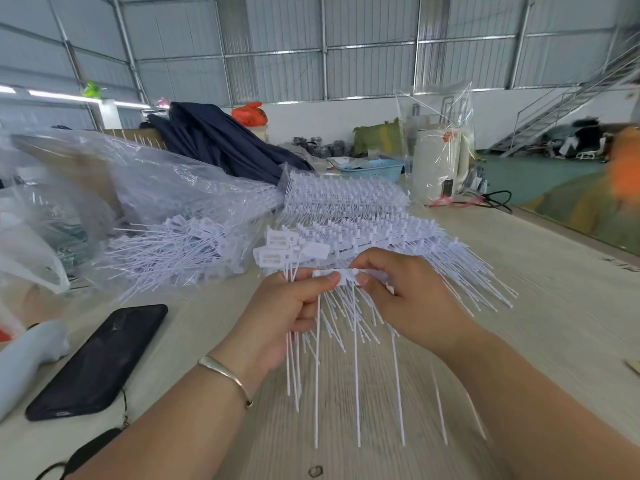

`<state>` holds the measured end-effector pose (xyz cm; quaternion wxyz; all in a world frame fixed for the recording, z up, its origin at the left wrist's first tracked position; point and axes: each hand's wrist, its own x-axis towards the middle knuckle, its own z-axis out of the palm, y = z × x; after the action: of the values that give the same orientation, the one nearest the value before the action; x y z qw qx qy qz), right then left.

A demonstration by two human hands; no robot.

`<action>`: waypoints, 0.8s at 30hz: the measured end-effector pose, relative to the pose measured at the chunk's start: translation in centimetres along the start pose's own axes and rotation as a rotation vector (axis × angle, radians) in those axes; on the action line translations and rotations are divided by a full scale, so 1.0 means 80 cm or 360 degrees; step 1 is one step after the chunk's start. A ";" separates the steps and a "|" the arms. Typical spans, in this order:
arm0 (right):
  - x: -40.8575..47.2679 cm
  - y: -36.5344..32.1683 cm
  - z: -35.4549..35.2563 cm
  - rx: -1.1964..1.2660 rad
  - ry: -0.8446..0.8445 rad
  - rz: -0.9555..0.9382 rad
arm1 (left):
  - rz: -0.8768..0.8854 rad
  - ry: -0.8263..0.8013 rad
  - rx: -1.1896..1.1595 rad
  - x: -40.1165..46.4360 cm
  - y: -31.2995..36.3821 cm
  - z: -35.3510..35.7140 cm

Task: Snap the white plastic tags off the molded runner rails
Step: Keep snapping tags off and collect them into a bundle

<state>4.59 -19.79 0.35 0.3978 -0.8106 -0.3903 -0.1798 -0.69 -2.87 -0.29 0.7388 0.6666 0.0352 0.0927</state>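
Head view: left hand [291, 306] grips a bunch of freed tags [277, 252] and pinches 1 tag [341, 274] with right hand [401, 299]; light, thin, bendy — hold the flat head.

A large hall with grey corrugated metal walls [370, 46] braced by steel posts and rails, above a white lower wall [329, 119]. A metal staircase [568, 98] climbs along the right side over a green floor [526, 178]. The pale wood-grain table [554, 306] fills the foreground; at its far edge lie dark navy cloth [221, 140], an orange bag [249, 114] and a blue basket [377, 169]. Near its left edge lies a black phone [100, 358]. Light is soft and even
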 end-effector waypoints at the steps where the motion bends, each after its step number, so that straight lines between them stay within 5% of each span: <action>1: 0.000 -0.001 -0.001 0.0070 0.0063 0.0021 | 0.0001 -0.0002 -0.0016 0.001 0.000 0.000; 6: 0.003 0.003 -0.010 0.0396 0.0278 0.0229 | 0.0012 0.0076 -0.0062 0.001 -0.001 -0.003; 12: 0.003 0.013 -0.006 0.0627 -0.0023 0.0529 | -0.0006 0.0038 -0.0154 0.001 0.001 -0.002; 24: 0.006 0.010 -0.008 0.1269 0.0047 0.0381 | -0.0082 -0.0440 -0.0659 -0.002 -0.002 0.008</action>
<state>5.51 -20.37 0.60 0.7041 -0.6301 -0.3266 0.0214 -0.74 -3.54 -0.41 0.8595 0.5062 -0.0690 -0.0130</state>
